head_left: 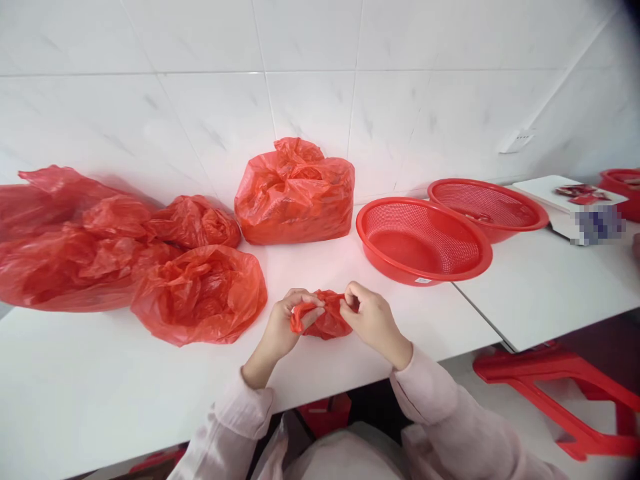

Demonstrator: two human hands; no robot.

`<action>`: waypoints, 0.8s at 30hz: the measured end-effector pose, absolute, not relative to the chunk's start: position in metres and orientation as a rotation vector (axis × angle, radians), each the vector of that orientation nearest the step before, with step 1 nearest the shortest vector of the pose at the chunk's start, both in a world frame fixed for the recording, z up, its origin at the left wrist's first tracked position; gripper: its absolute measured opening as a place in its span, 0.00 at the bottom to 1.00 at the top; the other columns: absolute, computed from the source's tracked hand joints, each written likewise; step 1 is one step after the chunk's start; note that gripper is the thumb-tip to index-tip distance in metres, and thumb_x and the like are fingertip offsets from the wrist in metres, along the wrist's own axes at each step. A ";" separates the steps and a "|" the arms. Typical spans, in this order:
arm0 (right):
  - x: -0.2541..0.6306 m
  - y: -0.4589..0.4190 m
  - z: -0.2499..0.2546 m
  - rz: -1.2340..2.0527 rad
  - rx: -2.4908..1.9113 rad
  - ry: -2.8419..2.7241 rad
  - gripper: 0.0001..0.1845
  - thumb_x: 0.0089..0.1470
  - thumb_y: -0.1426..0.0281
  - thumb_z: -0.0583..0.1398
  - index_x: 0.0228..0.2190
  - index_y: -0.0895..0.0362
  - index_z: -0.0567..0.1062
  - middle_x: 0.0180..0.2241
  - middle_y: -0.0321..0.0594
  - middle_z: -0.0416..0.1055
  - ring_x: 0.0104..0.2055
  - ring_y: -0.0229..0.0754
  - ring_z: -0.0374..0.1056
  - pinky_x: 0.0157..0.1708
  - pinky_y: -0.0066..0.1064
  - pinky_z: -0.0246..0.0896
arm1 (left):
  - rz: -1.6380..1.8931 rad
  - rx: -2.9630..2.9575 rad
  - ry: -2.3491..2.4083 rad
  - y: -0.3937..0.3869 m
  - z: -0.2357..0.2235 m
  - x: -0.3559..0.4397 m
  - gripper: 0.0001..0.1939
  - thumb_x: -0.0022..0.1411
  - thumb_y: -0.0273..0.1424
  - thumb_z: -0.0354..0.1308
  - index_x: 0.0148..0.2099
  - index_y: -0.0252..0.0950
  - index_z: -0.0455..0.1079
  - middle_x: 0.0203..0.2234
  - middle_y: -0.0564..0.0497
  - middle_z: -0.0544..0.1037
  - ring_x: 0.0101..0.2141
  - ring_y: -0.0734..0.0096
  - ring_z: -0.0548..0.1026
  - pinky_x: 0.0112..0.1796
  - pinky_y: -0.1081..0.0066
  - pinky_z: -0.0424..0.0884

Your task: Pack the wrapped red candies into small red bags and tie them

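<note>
Across the white bench point(75, 373), a red basket point(423, 257) sits right of a bulging red bag point(295, 207). Near the front edge, a small red bag point(327, 327) has its long axis left to right and a loose end pointing front-left, the fingers of the left hand point(286, 323) and right hand point(373, 317) clamped on its top.

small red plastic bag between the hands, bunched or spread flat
Bunched up: the small red plastic bag is crumpled, with gathered plastic pinched in the left hand and the right hand.
</note>
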State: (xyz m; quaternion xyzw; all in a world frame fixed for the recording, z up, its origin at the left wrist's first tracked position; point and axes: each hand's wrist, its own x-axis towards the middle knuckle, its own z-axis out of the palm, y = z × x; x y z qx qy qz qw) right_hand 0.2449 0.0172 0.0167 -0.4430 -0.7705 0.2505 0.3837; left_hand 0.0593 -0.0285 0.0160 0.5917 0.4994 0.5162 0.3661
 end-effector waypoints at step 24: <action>0.232 0.032 0.018 1.732 -0.744 -1.798 0.09 0.53 0.66 0.63 0.33 0.60 0.75 0.32 0.38 0.73 0.34 0.38 0.68 0.39 0.33 0.64 | 1.357 2.071 1.500 -0.036 0.003 0.046 0.04 0.60 0.25 0.60 0.38 0.39 0.73 0.33 0.52 0.77 0.33 0.70 0.75 0.33 0.73 0.70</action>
